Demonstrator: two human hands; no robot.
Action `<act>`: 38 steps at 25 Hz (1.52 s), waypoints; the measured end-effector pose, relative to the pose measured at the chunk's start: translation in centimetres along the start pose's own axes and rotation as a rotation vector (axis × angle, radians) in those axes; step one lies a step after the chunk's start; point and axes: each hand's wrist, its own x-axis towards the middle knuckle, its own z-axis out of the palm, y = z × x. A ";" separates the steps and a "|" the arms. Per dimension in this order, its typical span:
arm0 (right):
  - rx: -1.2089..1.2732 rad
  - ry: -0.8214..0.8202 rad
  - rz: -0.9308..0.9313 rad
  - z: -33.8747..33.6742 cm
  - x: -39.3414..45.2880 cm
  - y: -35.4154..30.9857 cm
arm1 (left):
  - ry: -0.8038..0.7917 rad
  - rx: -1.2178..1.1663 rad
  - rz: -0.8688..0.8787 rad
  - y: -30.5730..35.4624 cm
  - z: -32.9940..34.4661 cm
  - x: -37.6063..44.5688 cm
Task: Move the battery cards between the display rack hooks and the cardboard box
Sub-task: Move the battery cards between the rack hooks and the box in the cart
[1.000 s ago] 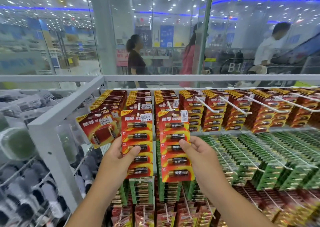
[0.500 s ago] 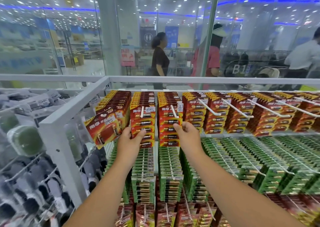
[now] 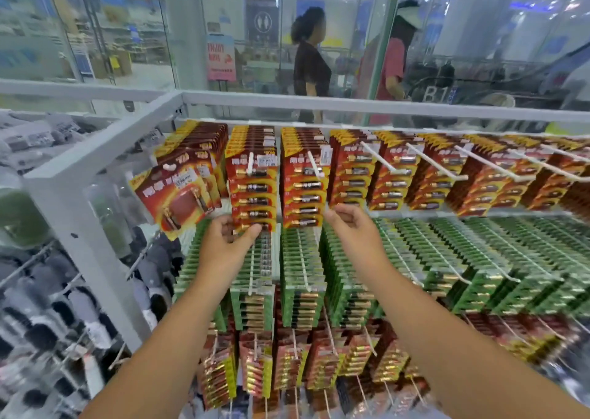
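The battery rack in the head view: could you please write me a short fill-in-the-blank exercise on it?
1. The left hand pinches the bottom of a ____ battery card.
2. The right hand holds ____.
3. The row just below the red cards is ____ cards.

Missing words: red; nothing; green

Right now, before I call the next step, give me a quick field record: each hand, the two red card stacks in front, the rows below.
left hand: fingers pinch the bottom edge of the left red card stack
right hand: loosely curled, just below the right red card stack; contact unclear
red stacks: both hang on white hooks in the top row
tilted card: hangs skewed at the rack's left corner
green cards: middle row, on hooks
cardboard box: not in view
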 end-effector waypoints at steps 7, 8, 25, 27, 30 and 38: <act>0.020 -0.051 0.072 -8.6 -5.5 3.7 | -0.074 0.135 -0.086 0.3 3.4 -6.6; 0.022 -0.047 0.076 -10.6 -6.5 4.2 | -0.085 0.128 -0.068 0.9 4.9 -8.2; 0.063 0.531 0.231 -62.6 -27.4 20.9 | -0.674 0.106 0.032 5.6 52.1 -42.0; 0.058 0.604 0.286 -66.8 -28.4 22.7 | -0.763 0.141 0.040 5.1 57.0 -43.9; 0.029 0.637 0.365 -71.5 -28.7 25.3 | -0.846 0.154 0.046 4.1 63.4 -45.1; -0.013 0.701 0.570 -80.9 -25.5 32.1 | -1.042 0.312 -0.047 0.0 79.5 -46.0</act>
